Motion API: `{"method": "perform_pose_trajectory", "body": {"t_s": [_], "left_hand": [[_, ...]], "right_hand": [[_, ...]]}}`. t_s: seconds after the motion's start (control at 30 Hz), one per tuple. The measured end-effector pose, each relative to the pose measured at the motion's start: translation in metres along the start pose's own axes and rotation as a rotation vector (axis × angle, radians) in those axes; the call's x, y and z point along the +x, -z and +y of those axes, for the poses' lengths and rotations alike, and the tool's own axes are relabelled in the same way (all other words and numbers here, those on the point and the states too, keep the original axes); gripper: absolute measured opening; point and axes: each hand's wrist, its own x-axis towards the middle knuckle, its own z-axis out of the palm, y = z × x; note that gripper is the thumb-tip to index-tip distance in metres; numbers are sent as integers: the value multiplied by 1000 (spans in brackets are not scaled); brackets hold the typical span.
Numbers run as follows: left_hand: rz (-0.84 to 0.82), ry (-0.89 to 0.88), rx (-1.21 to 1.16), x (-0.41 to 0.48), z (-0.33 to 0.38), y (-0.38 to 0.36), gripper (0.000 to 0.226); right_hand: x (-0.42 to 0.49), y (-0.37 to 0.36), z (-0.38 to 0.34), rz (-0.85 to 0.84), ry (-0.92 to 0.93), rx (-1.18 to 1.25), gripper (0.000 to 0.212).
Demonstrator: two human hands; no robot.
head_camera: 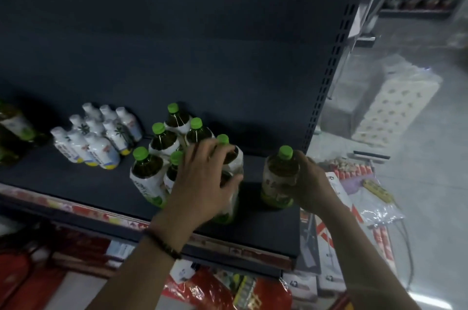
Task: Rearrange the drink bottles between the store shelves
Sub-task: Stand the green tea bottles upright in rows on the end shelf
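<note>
Both hands held bottles on the shelf (76, 188).
The right hand (311, 183) clasped a lone bottle (278, 178) standing just right of the cluster (162, 142); the left hand (202, 183) wrapped the cluster's front bottle (229, 211).

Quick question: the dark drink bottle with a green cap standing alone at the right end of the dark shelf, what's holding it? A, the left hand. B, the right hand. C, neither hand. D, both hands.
B: the right hand wraps the lone green-capped bottle, while the left hand lies over the clustered bottles.
</note>
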Motion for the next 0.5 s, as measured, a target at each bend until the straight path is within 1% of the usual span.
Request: {"method": "perform_pose_trajectory", "body": {"t_s": [0.07,0.13,0.27,0.4,0.5], "left_hand": [[-50,24,54,25,0,7,62],[-137,54,113,50,-3,13,63],[-323,80,85,87,-15,12,58],[-300,60,102,101,-24,6,34],[-297,12,72,107,-24,6,26]], "right_hand": [[6,1,4,0,19,26,95],[9,5,7,-5,35,42,94],[12,12,7,-25,37,40,91],[10,8,6,-15,5,34,90],[9,8,6,-10,0,31,90]]}}
